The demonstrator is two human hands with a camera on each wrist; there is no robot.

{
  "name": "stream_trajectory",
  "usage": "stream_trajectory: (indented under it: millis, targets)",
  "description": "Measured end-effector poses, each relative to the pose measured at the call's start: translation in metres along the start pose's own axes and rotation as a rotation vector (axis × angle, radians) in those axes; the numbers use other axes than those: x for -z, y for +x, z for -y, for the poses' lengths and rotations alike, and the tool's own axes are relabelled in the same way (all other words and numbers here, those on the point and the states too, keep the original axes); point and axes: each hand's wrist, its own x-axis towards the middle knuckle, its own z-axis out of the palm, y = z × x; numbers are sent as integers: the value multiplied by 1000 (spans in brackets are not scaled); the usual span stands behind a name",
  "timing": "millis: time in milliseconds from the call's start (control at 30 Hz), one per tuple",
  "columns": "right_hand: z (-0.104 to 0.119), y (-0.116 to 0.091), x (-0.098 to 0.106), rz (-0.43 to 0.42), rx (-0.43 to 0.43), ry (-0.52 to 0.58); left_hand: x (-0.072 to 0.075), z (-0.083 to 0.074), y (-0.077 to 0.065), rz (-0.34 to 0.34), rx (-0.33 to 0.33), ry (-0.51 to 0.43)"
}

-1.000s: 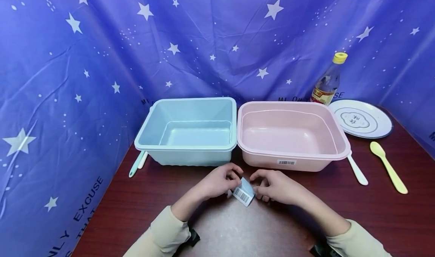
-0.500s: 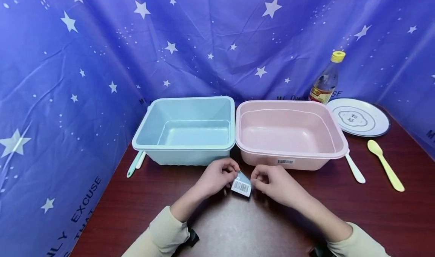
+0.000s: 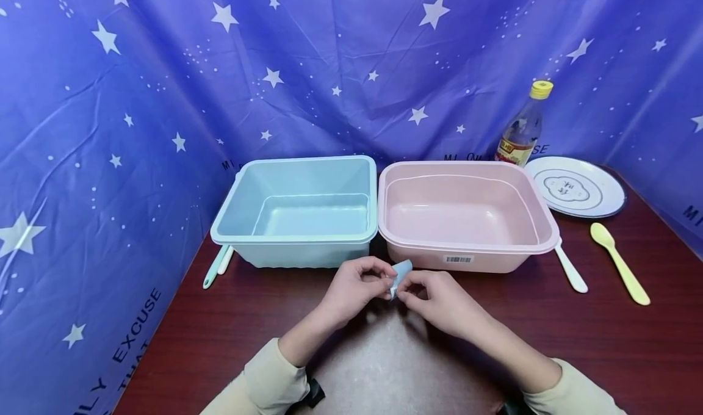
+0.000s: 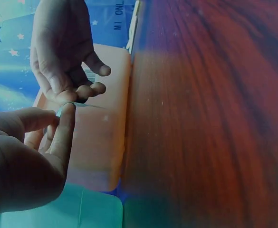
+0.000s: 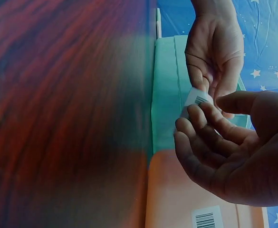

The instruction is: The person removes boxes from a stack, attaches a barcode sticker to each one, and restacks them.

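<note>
A small light-blue card [image 3: 403, 270] with a white barcode label is between the two hands, in front of the tubs. My left hand [image 3: 354, 287] pinches it between thumb and forefinger. From the other side, my right hand [image 3: 442, 299] has thumb and forefinger pinched at the lower edge, its other fingers curled. Seen from the right wrist, the barcode side of the card [image 5: 192, 100] shows past the right fingertips. In the left wrist view the left hand [image 4: 34, 152] and right hand [image 4: 67, 57] meet at the card, which appears nearly edge-on.
Behind the hands stand a light-blue tub [image 3: 291, 239] and a pink tub [image 3: 472, 248], side by side. A yellow-capped bottle [image 3: 519, 131], a white plate [image 3: 604, 194], a yellow spoon [image 3: 626, 271] and a white handle [image 3: 571, 270] lie right. Two handles [image 3: 217, 266] stick out left.
The card has turned upward between the fingers, so its barcode no longer faces the head camera. The hands have come closer together, and the head view has shifted slightly.
</note>
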Motion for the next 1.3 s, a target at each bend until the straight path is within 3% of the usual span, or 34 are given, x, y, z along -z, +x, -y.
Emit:
stream_trajectory:
  millis: [367,667,1000,1300]
  targets:
    - [1,2,-3,-70,-38,-41,-4,-1,-3,36,2,-75]
    - [1,2,2,-45,-70,19,-2,-2,-2,29,-12,-57]
    - [0,1,18,16,-87,-50,8,1,2,-61,32,89]
    - [-3,-4,42,161,-95,-126,14,3,1,-39,113,234]
